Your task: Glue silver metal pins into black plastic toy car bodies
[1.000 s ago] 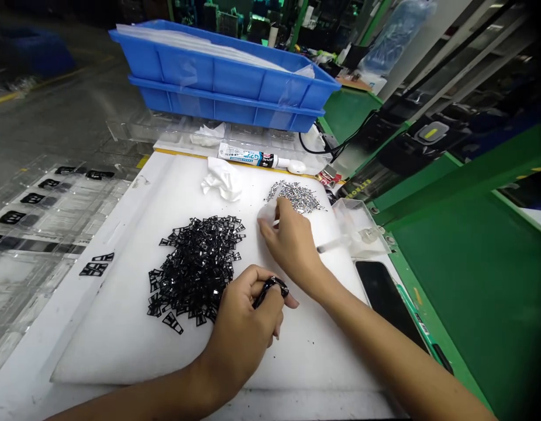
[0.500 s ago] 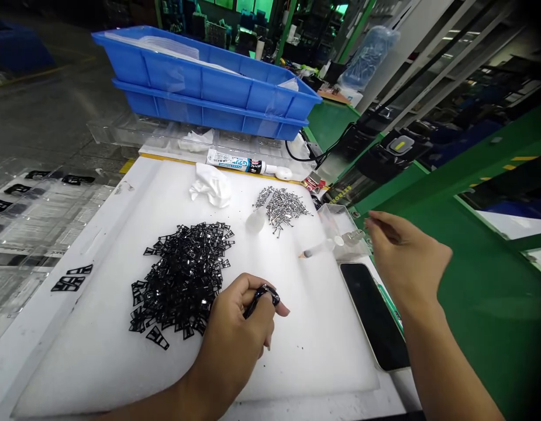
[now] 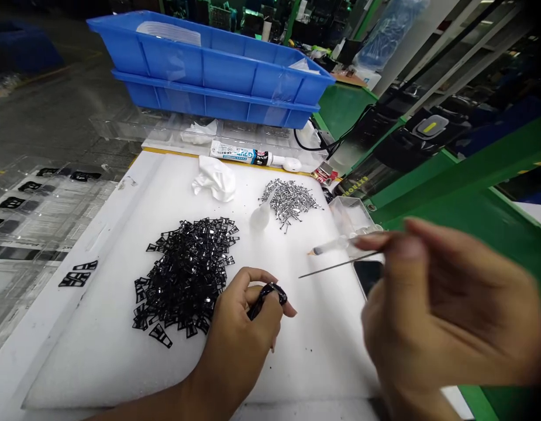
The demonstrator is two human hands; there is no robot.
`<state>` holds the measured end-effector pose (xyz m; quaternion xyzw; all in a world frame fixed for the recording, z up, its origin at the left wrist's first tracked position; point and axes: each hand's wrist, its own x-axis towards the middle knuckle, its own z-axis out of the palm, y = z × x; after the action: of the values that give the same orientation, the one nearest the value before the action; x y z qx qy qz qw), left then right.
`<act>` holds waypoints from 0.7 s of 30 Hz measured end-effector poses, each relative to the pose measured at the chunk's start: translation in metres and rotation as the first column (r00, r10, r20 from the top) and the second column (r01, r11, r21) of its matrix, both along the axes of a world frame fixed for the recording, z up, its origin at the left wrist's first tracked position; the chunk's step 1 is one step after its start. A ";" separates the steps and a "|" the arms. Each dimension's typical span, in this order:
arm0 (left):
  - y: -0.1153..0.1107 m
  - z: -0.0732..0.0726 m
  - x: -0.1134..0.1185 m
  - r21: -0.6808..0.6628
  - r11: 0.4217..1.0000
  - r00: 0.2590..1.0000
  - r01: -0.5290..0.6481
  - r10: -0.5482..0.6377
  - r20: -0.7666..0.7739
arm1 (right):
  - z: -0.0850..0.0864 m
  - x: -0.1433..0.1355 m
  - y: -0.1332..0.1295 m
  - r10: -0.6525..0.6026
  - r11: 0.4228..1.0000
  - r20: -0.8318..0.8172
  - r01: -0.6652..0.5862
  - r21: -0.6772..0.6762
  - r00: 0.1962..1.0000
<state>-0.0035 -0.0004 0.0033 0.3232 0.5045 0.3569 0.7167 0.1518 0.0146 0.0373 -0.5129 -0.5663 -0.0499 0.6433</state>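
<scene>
My left hand [image 3: 248, 327] is closed around a small glossy black curved part [image 3: 270, 290], which is partly covered by the thumb and fingers. My right hand [image 3: 445, 310], blurred and close to the camera, pinches a thin dark needle-like rod [image 3: 336, 266] whose tip points left toward the left hand. The tip and the black part are apart. Beside my left hand lies a heap of small black plastic frames [image 3: 186, 275]. Farther back is a pile of small silver screw-like pins [image 3: 292, 202], with a translucent spoon-like tool [image 3: 260, 217] next to it.
Two stacked blue bins [image 3: 217, 76] stand behind the white foam sheet [image 3: 112, 368]. Before them lie a glue tube [image 3: 239, 153] and crumpled tissue [image 3: 214, 178]. A syringe [image 3: 327, 247], clear box [image 3: 349, 213] and phone [image 3: 367, 273] are on the right, the phone partly hidden.
My right hand has come forward and left from beside the clear box, and the thin rod now shows in it. The left hand keeps its hold on the black part.
</scene>
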 end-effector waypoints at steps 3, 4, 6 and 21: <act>0.000 0.001 0.000 0.000 1.000 1.000 0.003 -0.003 -0.021 | -0.018 -0.023 0.002 0.101 0.993 0.019 -0.102 0.063 0.995; 0.000 0.002 0.000 -0.001 1.000 1.000 0.005 -0.005 -0.028 | -0.022 -0.025 0.003 0.151 0.987 0.051 -0.153 0.048 0.987; 0.000 0.002 0.000 -0.002 1.000 0.999 0.002 -0.002 -0.038 | -0.027 -0.026 0.004 0.191 0.979 0.088 -0.196 0.048 0.978; -0.001 0.001 -0.001 -0.006 1.000 1.000 -0.015 0.015 -0.018 | -0.019 -0.016 -0.004 0.160 0.987 0.032 -0.160 -0.002 0.987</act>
<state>-0.0040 -0.0018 0.0043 0.3204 0.5146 0.3577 0.7104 0.1357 0.0111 0.0187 -0.4647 -0.6157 -0.0066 0.6363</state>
